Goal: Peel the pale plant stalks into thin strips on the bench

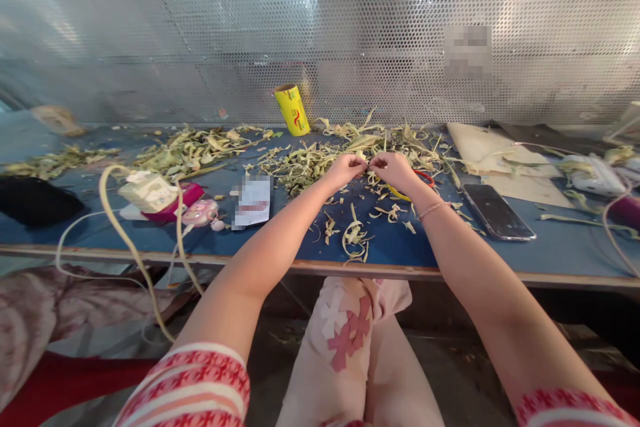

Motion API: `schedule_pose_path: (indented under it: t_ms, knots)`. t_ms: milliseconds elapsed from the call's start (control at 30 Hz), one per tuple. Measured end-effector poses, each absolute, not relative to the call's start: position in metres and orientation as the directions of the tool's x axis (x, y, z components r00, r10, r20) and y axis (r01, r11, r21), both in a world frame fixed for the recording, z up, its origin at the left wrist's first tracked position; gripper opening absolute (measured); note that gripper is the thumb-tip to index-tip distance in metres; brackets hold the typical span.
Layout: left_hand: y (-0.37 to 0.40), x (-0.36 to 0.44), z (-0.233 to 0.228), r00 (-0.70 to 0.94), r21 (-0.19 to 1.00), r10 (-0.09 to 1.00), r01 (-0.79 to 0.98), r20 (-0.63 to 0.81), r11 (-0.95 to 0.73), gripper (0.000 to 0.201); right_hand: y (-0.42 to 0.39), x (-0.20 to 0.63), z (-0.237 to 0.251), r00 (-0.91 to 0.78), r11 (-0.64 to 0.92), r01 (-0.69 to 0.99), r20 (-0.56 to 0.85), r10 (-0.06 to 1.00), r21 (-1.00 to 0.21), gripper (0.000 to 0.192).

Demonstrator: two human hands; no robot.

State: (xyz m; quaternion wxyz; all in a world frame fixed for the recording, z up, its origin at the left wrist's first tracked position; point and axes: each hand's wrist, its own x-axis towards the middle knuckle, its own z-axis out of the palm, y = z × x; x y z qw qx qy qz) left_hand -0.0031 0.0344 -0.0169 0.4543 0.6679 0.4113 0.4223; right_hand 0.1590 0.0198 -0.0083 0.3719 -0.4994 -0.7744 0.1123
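Leaf strip (369, 161) mostly hidden between left hand (345, 170) and right hand (395, 170)

Left hand (344, 170) and right hand (395, 170) close together over blue table (280, 240), pinching a pale leaf strip (367, 163) between them. Leaf scraps (310, 163) heaped behind, yellow roll (292, 109) beyond, phone (497, 212) right.

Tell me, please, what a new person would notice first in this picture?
First, the two hands, left hand and right hand, meeting over the blue table, pinching a small strip between them. Around them lies a wide litter of pale leaf scraps, thickest just behind the hands. A yellow can stands tilted at the mesh wall, and a dark phone lies to the right.
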Motion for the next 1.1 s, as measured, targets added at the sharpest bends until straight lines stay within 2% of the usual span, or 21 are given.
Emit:
schedule_pose_path:
  t_ms: [600,1100]
  knots:
    - [0.0272,-0.0028,-0.0093,0.314,0.894,0.91,0.267,0.273,-0.36,0.013,0.0145,0.16,-0.0041,-0.26,0.504,0.711,0.483,0.836,-0.491,0.014]
    - [0.0325,-0.0024,-0.014,0.325,0.905,0.888,0.163,0.326,-0.392,0.015,0.0105,0.1575,0.0009,-0.247,0.507,0.712,0.502,0.829,-0.486,0.014]
